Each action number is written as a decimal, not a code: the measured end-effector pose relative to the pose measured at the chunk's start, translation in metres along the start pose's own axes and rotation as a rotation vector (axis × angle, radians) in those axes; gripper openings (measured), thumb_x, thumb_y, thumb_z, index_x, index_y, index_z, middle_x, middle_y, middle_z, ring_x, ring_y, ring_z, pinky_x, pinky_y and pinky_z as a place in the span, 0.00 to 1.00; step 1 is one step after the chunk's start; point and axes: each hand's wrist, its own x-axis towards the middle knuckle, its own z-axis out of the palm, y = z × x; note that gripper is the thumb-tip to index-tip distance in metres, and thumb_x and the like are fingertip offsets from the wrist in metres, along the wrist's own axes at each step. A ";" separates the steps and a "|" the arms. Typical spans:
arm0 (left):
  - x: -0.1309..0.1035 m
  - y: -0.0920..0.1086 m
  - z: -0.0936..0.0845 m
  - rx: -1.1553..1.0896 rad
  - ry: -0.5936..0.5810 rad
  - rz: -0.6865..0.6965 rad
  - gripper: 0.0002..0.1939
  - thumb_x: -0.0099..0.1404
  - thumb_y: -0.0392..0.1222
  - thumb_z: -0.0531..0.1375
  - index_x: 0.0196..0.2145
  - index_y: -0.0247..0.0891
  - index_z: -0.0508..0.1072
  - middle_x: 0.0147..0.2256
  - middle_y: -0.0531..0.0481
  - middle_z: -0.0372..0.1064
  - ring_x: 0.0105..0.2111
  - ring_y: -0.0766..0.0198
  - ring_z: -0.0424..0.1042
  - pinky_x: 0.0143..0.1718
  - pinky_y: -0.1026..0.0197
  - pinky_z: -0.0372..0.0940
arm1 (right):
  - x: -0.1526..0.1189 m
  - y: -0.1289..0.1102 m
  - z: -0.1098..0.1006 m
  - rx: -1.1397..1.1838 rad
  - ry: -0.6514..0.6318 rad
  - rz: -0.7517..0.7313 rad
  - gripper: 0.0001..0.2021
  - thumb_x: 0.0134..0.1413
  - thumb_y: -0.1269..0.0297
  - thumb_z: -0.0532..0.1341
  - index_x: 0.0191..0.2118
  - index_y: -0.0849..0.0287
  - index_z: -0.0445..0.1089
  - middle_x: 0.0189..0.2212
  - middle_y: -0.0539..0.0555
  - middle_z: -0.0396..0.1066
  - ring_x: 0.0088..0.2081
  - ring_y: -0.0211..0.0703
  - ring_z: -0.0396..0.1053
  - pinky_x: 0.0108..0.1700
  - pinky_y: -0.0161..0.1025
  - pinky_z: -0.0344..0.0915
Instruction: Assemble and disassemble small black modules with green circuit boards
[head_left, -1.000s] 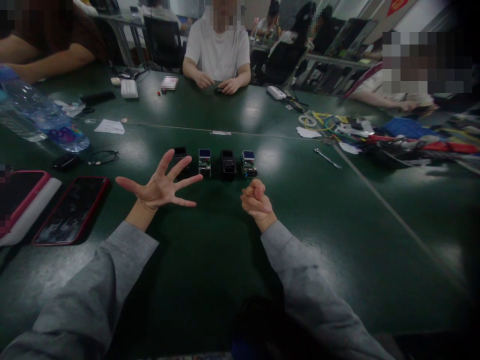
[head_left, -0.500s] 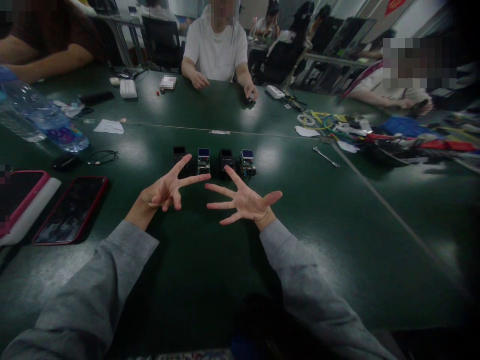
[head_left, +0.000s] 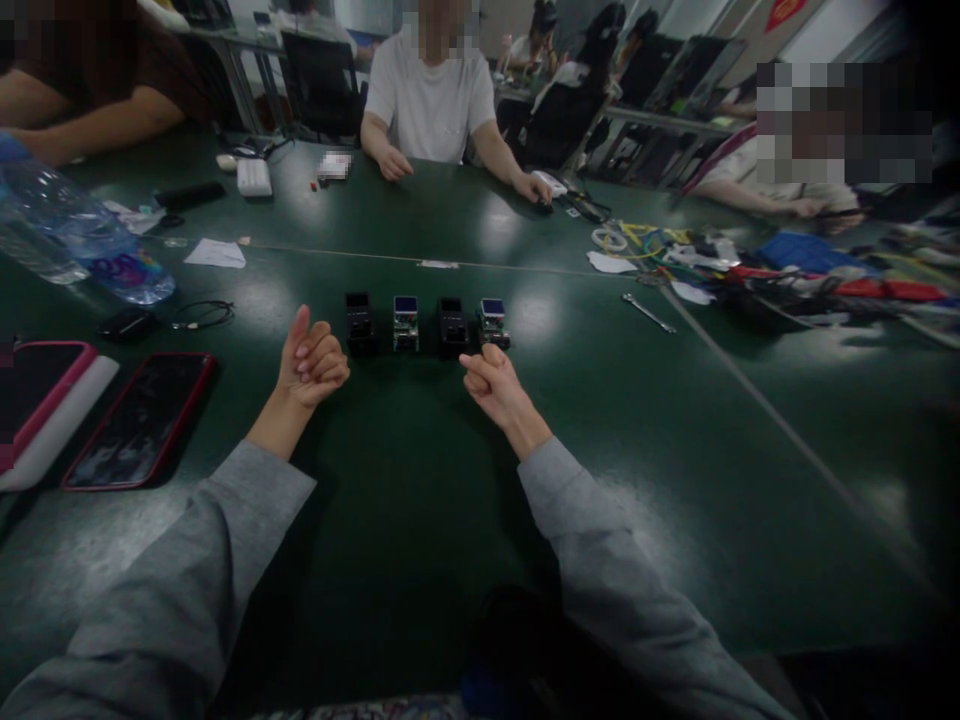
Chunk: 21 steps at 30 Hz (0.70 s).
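My left hand (head_left: 315,362) is held above the green table (head_left: 420,480), its fingers curled into a fist with the thumb up and nothing in it. My right hand (head_left: 495,385) is closed too, holding nothing, just in front of the devices. Beyond the hands stands a row of small devices: a black one (head_left: 359,320) nearest my left hand, a bare circuit board with a screen (head_left: 406,325), another black one (head_left: 452,325), and a second board with a screen (head_left: 493,322).
Phones (head_left: 142,420) and water bottles (head_left: 120,250) are at the left. A wrench (head_left: 649,313) and tangled cables (head_left: 750,270) lie at the right. Across the table sits a person in a white shirt (head_left: 431,105), one hand on a small dark object.
Both my hands have gone from spread fingers to closed. The left one rose slightly and moved left. The hand of the person opposite has shifted to the right with the dark object.
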 end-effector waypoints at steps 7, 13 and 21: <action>-0.003 0.010 0.006 -0.062 -0.016 0.105 0.31 0.75 0.49 0.57 0.18 0.39 0.47 0.13 0.63 0.34 0.09 0.78 0.34 0.11 0.67 0.39 | -0.002 0.000 -0.006 -1.080 0.377 -0.562 0.23 0.66 0.57 0.57 0.21 0.55 0.50 0.19 0.45 0.50 0.23 0.34 0.51 0.32 0.37 0.56; 0.014 0.021 -0.006 -0.107 0.061 0.180 0.26 0.74 0.39 0.57 0.21 0.40 0.48 0.16 0.62 0.38 0.12 0.75 0.39 0.13 0.65 0.43 | 0.009 0.001 -0.032 -1.383 0.504 -0.478 0.19 0.65 0.56 0.57 0.57 0.56 0.67 0.61 0.65 0.62 0.64 0.61 0.58 0.62 0.62 0.59; 0.033 0.017 -0.014 -0.118 0.152 0.132 0.28 0.67 0.24 0.59 0.23 0.40 0.43 0.18 0.63 0.32 0.12 0.76 0.38 0.12 0.68 0.39 | 0.003 0.004 -0.046 -1.295 0.404 -0.325 0.22 0.61 0.67 0.56 0.60 0.61 0.68 0.54 0.65 0.72 0.56 0.56 0.70 0.60 0.57 0.66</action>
